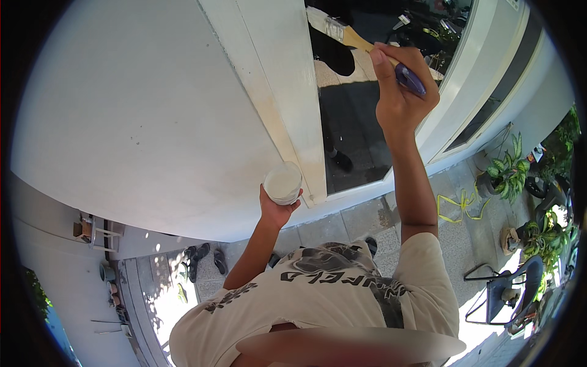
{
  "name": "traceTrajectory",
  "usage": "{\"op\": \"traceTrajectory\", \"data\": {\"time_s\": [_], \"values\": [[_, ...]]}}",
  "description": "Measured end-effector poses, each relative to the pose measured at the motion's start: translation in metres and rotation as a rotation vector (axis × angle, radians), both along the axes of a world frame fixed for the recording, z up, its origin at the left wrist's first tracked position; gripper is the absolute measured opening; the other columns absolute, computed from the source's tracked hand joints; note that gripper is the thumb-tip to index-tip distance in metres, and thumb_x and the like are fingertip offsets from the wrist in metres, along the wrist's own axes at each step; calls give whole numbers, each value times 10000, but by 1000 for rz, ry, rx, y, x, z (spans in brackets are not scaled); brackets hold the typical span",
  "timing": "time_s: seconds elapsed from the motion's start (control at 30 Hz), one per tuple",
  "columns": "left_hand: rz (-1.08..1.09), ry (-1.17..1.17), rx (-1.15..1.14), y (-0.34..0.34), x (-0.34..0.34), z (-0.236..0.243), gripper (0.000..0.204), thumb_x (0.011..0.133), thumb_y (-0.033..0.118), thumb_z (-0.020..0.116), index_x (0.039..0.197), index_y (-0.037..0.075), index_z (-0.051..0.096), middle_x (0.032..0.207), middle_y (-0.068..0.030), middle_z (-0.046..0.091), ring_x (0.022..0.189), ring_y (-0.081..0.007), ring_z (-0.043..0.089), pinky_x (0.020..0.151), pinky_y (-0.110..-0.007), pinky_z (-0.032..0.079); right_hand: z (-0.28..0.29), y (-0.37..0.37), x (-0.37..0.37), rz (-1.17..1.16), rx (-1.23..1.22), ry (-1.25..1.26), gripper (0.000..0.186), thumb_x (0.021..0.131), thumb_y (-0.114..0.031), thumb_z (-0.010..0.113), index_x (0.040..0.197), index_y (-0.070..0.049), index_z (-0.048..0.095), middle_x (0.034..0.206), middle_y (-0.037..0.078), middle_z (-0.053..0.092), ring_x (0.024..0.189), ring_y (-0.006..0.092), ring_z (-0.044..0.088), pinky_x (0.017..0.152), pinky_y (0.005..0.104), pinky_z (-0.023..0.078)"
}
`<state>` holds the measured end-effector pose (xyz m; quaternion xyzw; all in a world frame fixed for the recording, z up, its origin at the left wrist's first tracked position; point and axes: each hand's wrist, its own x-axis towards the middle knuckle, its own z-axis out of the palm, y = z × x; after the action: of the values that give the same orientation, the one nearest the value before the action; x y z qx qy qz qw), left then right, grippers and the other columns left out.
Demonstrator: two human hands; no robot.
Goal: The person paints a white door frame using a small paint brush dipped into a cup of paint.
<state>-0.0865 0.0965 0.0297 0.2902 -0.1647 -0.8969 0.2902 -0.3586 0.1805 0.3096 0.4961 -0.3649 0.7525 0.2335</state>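
My right hand point(406, 88) is raised high and closed around the handle of a paintbrush point(358, 40). The brush has a pale wooden handle with a purple end, and its whitish bristles lie against or very near the white window frame point(287, 92), beside the dark glass point(354, 128). Lower and to the left, my left hand point(280, 211) grips a round tub of white paint point(283, 183) from below and the side. The tub's open top faces up, close to the frame's lower part, where the coating looks patchy and yellowish.
A smooth white wall point(140, 122) fills the left. Potted plants point(509, 168), a tangled yellow strap point(461, 205) and a dark chair point(504, 290) stand or lie on the right. Dark shoes point(220, 260) rest on the paved floor at lower left, near a small white stand point(105, 232).
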Motion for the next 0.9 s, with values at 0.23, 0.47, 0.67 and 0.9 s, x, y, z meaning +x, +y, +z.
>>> {"op": "traceTrajectory", "data": {"time_s": [0.23, 0.47, 0.67, 0.9], "values": [[18, 50, 3, 1, 1, 2, 655, 960, 647, 339, 1331, 159, 567, 1199, -133, 657, 1022, -335, 668, 704, -415, 552, -18, 4, -5, 57, 155, 30, 59, 840, -30, 785, 893, -21, 759, 808, 44, 706, 632, 79, 604, 564, 190, 420], [23, 50, -14, 5, -2, 8, 628, 957, 613, 394, 1296, 122, 590, 1142, -169, 672, 1000, -318, 676, 699, -399, 559, 9, -7, -7, -21, -45, 59, 93, 836, -41, 798, 921, -22, 764, 796, 44, 698, 628, 80, 597, 562, 199, 425], [12, 56, -6, 7, -3, 6, 623, 958, 604, 394, 1302, 121, 589, 1141, -171, 674, 998, -318, 677, 696, -402, 567, -40, -3, -4, 21, 76, 162, 166, 804, -28, 818, 959, -11, 762, 810, 84, 681, 651, 123, 610, 555, 225, 431], [51, 32, 8, 8, 2, 4, 633, 950, 610, 405, 1313, 125, 585, 1149, -179, 671, 1000, -331, 671, 696, -402, 561, -92, 27, -8, 155, 422, 126, 148, 795, -35, 825, 931, -22, 768, 817, 73, 670, 664, 133, 609, 567, 250, 444]]}}
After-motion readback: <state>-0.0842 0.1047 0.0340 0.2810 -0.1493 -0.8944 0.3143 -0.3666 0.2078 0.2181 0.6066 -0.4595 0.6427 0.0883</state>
